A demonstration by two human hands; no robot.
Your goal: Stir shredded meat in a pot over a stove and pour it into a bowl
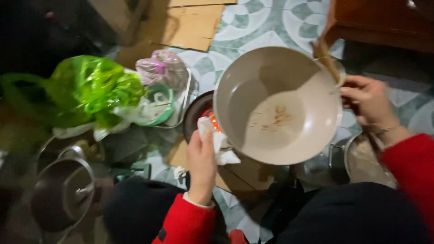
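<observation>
A wide beige pan (275, 104) with brown food traces on its bottom is tilted up over a small round stove (197, 113) glowing red. My left hand (201, 160) grips the pan's near rim through a white cloth (219, 144). My right hand (368, 101) is closed on the pan's far rim, beside a brown wooden utensil (326, 56) that lies against the rim. Both my sleeves are red.
A green plastic bag (92, 88) and a pink bag (162, 68) sit left of the stove on a tray. A steel pot with a lid (63, 192) stands at lower left. Another pot (364, 160) is under my right arm. Cardboard (190, 25) lies on the tiled floor; wooden furniture (384, 20) at top right.
</observation>
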